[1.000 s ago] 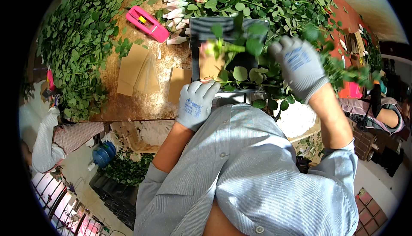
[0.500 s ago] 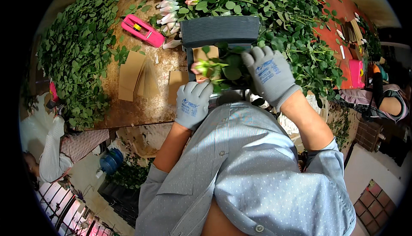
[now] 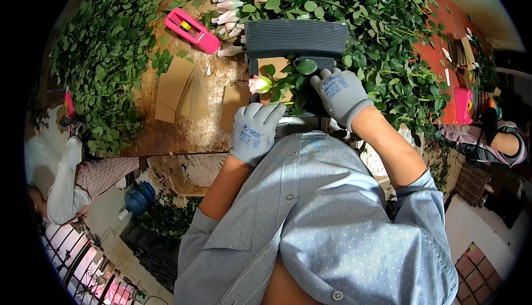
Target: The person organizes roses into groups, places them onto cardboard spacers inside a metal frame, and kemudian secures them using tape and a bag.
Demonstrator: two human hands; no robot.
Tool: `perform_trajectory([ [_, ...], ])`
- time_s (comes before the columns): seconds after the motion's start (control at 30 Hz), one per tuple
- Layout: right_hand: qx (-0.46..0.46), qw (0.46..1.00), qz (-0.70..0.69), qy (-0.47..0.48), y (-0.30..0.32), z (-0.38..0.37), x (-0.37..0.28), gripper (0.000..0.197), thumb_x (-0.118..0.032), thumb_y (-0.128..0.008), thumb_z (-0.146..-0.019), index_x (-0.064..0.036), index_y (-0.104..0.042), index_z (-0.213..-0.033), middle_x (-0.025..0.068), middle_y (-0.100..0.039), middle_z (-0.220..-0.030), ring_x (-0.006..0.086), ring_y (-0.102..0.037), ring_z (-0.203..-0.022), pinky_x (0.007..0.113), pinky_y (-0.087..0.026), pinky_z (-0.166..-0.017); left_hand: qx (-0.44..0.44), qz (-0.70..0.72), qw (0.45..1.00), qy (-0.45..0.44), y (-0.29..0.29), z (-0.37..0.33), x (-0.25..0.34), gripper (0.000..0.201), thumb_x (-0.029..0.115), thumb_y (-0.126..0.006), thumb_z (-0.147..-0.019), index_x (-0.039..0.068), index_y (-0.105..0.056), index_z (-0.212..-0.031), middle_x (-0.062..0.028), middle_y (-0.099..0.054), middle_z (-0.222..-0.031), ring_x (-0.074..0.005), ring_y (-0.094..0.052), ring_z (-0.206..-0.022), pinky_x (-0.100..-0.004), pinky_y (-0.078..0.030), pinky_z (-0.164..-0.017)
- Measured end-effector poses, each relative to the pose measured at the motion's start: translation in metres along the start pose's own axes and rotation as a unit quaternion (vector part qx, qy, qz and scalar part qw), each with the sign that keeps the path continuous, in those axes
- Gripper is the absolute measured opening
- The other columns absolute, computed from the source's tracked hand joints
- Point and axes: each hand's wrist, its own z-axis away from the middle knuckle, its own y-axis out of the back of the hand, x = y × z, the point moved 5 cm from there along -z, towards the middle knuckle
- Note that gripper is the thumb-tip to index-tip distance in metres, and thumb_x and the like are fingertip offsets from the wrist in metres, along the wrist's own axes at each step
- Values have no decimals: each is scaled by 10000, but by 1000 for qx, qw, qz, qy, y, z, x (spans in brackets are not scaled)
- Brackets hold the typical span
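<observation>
Rose (image 3: 259, 84) is laid over cardboard (image 3: 278, 63) in the black stand (image 3: 296, 38), apparently unwrapped; leafy stems (image 3: 388, 80) remain beyond. Hands are apart: left hand (image 3: 255, 133) at the stand's front edge, right hand (image 3: 342, 95) beside the rose's leaves (image 3: 305, 66); grip indeterminable on both.

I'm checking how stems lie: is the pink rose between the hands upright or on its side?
On its side: the pink rose points left, its leaves toward the right hand.
</observation>
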Motion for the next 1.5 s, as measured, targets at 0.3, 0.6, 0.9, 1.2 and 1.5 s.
perform_trajectory([
  [0.3,215,967,-115,77,63,24,-41,325,-185,-638,-881,-78,-621,-1187,91,-623,-1091,271,-622,-1036,387,-496,-841,-86,-34,996,2,-15,10,-11,356,154,-627,-824,152,-710,-1170,25,-685,-1105,-223,-584,-968,-419,-443,-831],
  [0.6,177,975,-112,78,-7,-53,-51,242,-167,-615,-914,-89,-601,-1143,117,-659,-1067,318,-682,-1012,429,-596,-776,-35,-9,999,-5,-4,1,-4,355,160,-614,-840,150,-706,-1183,18,-691,-1150,-210,-593,-996,-411,-445,-854],
  [0.9,69,988,-101,96,-8,-45,-40,378,-146,-604,-927,-95,-588,-1301,143,-691,-1137,329,-700,-1042,436,-592,-811,-49,-13,999,3,-5,3,-4,402,153,-596,-864,153,-706,-1251,25,-709,-1199,-189,-601,-1011,-400,-454,-865],
  [1.2,88,987,-60,118,-11,-41,-47,316,-190,-591,-951,-76,-621,-1244,132,-671,-1015,303,-695,-926,425,-579,-738,-62,-13,998,-3,-4,-2,-5,346,172,-612,-879,144,-708,-1209,20,-709,-1174,-189,-607,-988,-398,-458,-853],
  [1.5,102,986,-54,118,-13,-38,-48,263,-197,-578,-954,-73,-627,-1181,108,-667,-984,287,-692,-892,422,-568,-699,-72,-15,997,-8,-3,-3,-6,330,179,-624,-880,141,-712,-1196,12,-712,-1151,-185,-611,-996,-396,-463,-856],
])
